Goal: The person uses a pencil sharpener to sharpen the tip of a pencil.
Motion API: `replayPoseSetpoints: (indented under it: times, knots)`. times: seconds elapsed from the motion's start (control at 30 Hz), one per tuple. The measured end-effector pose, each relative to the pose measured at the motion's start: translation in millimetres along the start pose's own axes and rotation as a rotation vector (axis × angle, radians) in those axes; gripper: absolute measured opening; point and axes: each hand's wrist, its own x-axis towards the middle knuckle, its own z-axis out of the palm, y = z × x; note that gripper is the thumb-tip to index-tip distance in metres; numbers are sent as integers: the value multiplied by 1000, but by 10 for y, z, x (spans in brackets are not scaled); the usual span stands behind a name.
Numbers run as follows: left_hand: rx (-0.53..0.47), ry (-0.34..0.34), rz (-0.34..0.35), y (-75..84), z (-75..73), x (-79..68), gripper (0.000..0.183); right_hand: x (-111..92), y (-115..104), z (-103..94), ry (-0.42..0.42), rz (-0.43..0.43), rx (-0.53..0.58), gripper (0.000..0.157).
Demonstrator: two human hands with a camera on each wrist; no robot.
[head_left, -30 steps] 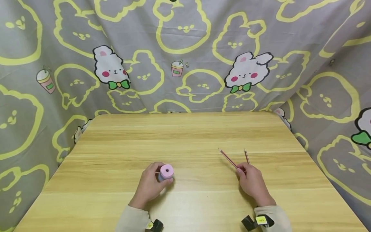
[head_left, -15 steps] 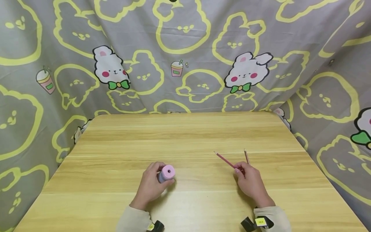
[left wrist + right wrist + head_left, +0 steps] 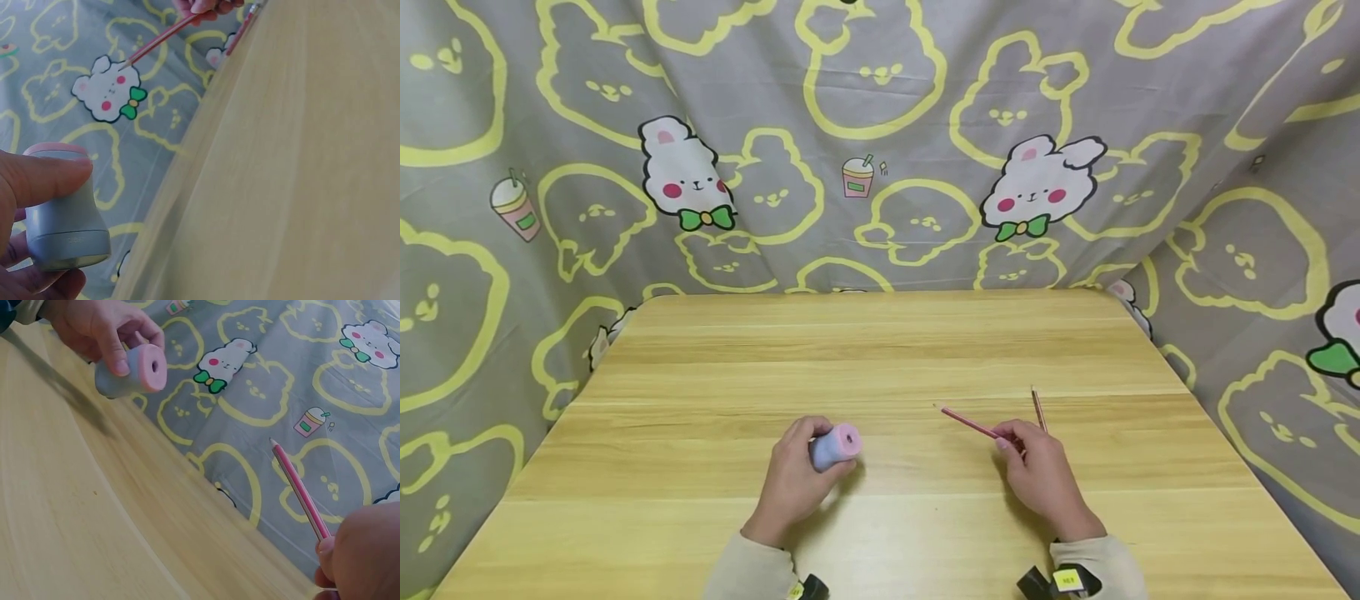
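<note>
My left hand (image 3: 792,485) grips a pencil sharpener (image 3: 827,451) with a grey-blue body and a pink end that has a round hole. It is tilted, with the holed end facing right, as the right wrist view also shows. In my right hand (image 3: 1047,485) a red striped pencil (image 3: 968,422) is pinched between thumb and fingers. The tip of that pencil (image 3: 294,478) points left and away from me, apart from the sharpener. A second pencil (image 3: 1038,408) lies on the table just beyond my right hand, its lower part hidden by the hand.
A wood-grain table (image 3: 880,350) spans the space below both hands. Behind it and at both sides hangs a grey curtain (image 3: 760,92) printed with yellow outlines and white rabbits. Black wrist cameras (image 3: 1036,583) sit at the cuffs.
The sharpener has tipped from nearly upright to leaning right, its holed end turning toward the right hand. The held pencil has swung lower and moved left. The second pencil has stayed in place.
</note>
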Motion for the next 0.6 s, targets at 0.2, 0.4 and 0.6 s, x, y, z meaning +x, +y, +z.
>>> replayPoseSetpoints:
  times: [0.2, 0.4, 0.6]
  knots:
    - [9, -3, 64, 18, 38, -5, 47, -21, -51, 38, 28, -70, -17, 15]
    - [22, -19, 89, 56, 61, -13, 47, -40, -98, 82, 25, -106, -11, 18]
    - [21, -30, 107, 88, 109, -19, 48, -50, -140, 134, 14, -164, -11, 19]
